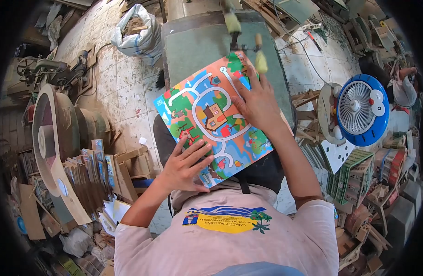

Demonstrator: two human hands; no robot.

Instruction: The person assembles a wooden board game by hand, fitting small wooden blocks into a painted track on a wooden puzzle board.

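Note:
A colourful printed board (211, 115) with white curved tracks and a house picture lies tilted across the lap and the near part of a green-topped bench (188, 50). My left hand (186, 165) rests on the board's lower left part, fingers spread, thumb near the bottom edge. Across the upper right part lies my right hand (260, 103), its fingers apart and pointing toward a machine part (246, 47) with pale yellow tips above the bench. The fingertips of my right hand are partly hard to make out near that machine part.
A white sack (137, 34) stands beyond the bench on the left. At the right are a blue fan (363, 110) and a green crate (349, 177). A large round machine (48, 133) and stacked boards (85, 172) are at the left.

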